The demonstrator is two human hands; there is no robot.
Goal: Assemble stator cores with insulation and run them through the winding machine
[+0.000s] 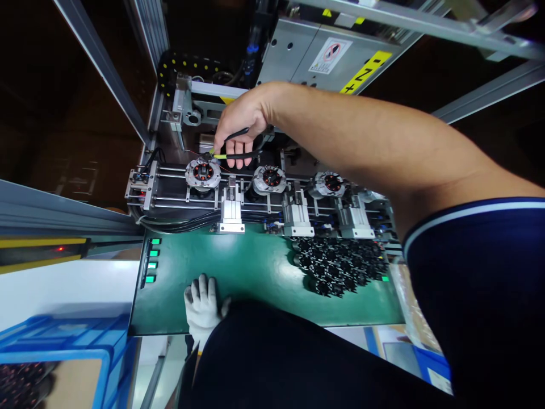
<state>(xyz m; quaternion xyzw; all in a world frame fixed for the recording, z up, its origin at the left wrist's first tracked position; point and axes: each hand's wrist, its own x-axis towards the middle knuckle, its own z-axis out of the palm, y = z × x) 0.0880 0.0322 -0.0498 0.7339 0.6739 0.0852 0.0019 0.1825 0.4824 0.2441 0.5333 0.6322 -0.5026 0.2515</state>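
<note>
My bare right hand (240,128) reaches across the machine and is closed around pliers (220,156) with yellow and black handles. Their jaws are just above the leftmost round motor core (203,172), which has copper-coloured windings and sits in a metal holder. A thin reddish wire runs close to the jaws; whether they grip it I cannot tell. Two similar units, a middle core (271,178) and a right core (332,183), sit farther along the row. My left hand (202,307), in a pale glove, lies flat with fingers apart on the green tabletop (255,272).
Many black parts (340,264) are massed at the table's right. Metal clamp blocks (232,213) line the machine's front. Green buttons (152,266) run down the left edge. A blue crate (102,355) of dark parts stands lower left. Frame posts (102,68) rise around the machine.
</note>
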